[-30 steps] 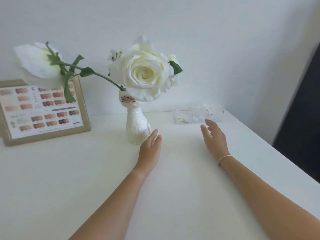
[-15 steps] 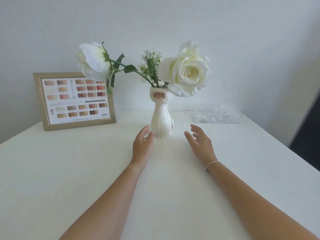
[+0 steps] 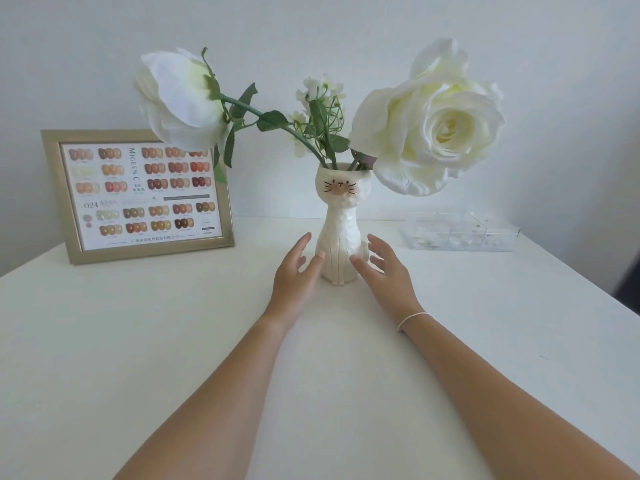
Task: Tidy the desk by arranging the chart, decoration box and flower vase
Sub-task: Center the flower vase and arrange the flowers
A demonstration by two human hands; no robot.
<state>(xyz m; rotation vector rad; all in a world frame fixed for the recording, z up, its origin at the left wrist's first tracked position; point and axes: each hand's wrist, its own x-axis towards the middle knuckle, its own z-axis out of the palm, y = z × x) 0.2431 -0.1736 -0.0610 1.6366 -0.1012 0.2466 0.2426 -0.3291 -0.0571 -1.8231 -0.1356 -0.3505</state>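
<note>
A white cat-shaped flower vase [image 3: 341,233] stands upright at the middle back of the white desk [image 3: 173,341], holding large white roses [image 3: 429,123]. My left hand [image 3: 294,275] is open just left of the vase's base, its thumb tip at the vase. My right hand [image 3: 384,271] is open just right of the base, thumb tip touching or nearly touching it. A gold-framed colour chart [image 3: 138,195] leans against the wall at the back left. The clear decoration box [image 3: 457,232] lies at the back right.
A white wall runs behind the desk. The desk's right edge slants from back to front, with a dark area [image 3: 628,278] beyond it.
Both hands have moved forward and closed in on the vase's base from either side. The view has shifted, bringing the vase to the centre.
</note>
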